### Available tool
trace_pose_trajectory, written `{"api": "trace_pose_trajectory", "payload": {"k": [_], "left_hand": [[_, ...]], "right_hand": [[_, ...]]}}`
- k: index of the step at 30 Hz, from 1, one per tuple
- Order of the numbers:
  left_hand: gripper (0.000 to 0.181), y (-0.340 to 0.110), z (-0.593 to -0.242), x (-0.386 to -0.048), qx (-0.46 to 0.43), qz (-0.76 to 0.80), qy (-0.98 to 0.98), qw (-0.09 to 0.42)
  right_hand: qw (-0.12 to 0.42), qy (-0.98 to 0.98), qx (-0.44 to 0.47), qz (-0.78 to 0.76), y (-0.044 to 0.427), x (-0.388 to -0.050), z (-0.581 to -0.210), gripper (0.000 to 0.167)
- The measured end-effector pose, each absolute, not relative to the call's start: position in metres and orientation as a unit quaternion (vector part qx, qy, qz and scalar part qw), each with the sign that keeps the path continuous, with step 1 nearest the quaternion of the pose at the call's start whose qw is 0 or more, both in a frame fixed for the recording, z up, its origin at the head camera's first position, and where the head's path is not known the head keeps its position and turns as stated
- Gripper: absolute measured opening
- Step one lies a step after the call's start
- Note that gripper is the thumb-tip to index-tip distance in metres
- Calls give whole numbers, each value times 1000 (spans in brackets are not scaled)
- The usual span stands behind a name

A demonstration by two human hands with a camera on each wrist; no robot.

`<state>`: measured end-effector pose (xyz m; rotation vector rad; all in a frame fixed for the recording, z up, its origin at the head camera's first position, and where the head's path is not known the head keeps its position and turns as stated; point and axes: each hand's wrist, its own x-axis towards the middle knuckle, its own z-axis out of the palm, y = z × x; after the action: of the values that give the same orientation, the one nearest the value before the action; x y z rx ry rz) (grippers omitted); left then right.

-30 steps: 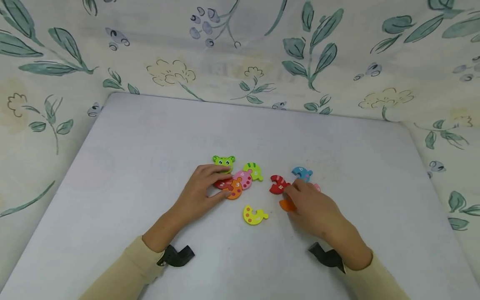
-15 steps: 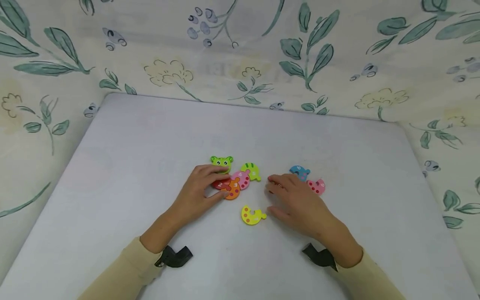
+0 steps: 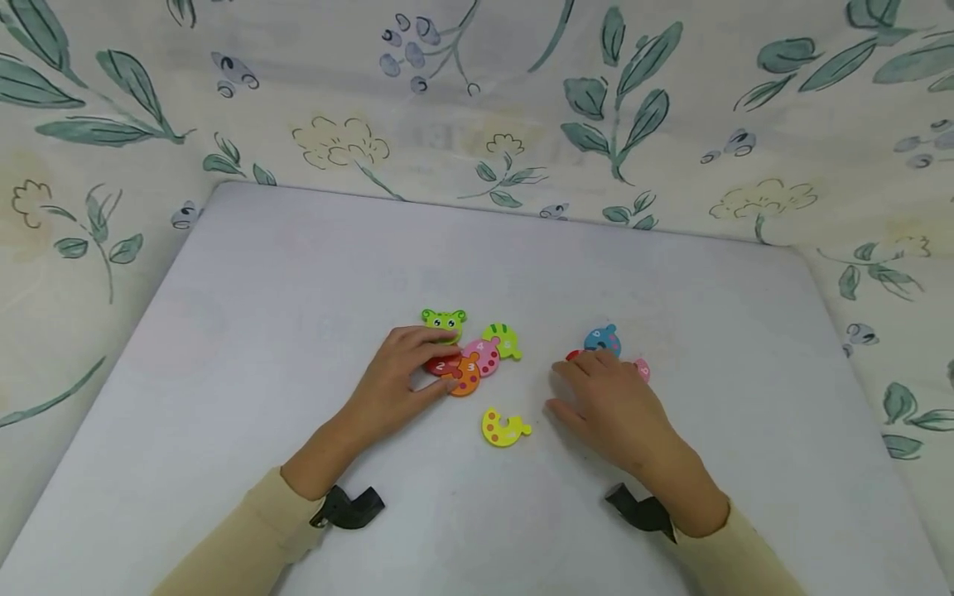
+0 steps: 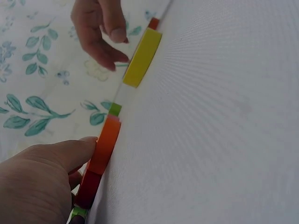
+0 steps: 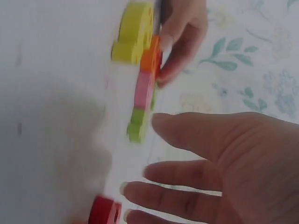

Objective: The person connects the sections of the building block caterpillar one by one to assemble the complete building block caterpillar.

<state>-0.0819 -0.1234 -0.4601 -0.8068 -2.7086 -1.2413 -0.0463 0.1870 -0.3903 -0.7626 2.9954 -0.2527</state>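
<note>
My left hand point(image 3: 391, 385) holds a row of joined number puzzle pieces, thumb against the orange 3 piece point(image 3: 464, 381) and fingers over the red 2 piece point(image 3: 440, 366) and the green animal-head piece point(image 3: 444, 321). A pink 4 piece point(image 3: 486, 358) and a green striped 5 piece point(image 3: 503, 340) continue the row. My right hand point(image 3: 619, 414) hovers, fingers extended and apart in the right wrist view, over a mostly hidden red piece point(image 5: 103, 211). Just beyond its fingers lie a blue piece point(image 3: 602, 340) and another pink piece point(image 3: 643, 369).
Between the hands, nearer the person, lies a loose yellow piece point(image 3: 503, 429). Everything sits on a white tabletop point(image 3: 298, 265). Floral cloth point(image 3: 447, 99) rises behind the table and runs along its sides.
My right hand swept left over the red piece, then came back right. The red piece shifted right and the blue one turned. A loose orange piece seen earlier is hidden. My left hand stayed put.
</note>
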Motion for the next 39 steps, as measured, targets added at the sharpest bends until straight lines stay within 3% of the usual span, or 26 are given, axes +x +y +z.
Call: {"api": "trace_pose_trajectory", "payload": {"k": [3,10,15,20,29,39], "left_hand": [[46,-122,-460,-82,-262,-404,-876,27],[46,-122,-460,-82,-262,-402,-877,31],[46,-120,-462,-83,-263,-407,-874,28],[46,-120,-463,-83,-261,-402,-877,28],[45,-123,-460,-83,-263,-400,-877,29],[45,-124,-461,-83,-265,-402,-876,28]], "right_hand": [[17,965,-248,-88,174,-40,-391,48],[66,955,-282,-63,136,-32,-401,53],[73,939,-333,-45,124,-32,-401,38],[97,949,-297,-38,134,-40,-395,33],[99,970,-216,-60,149,-58,-394,71],[106,975,-160,-116,154,-71,-399,70]]}}
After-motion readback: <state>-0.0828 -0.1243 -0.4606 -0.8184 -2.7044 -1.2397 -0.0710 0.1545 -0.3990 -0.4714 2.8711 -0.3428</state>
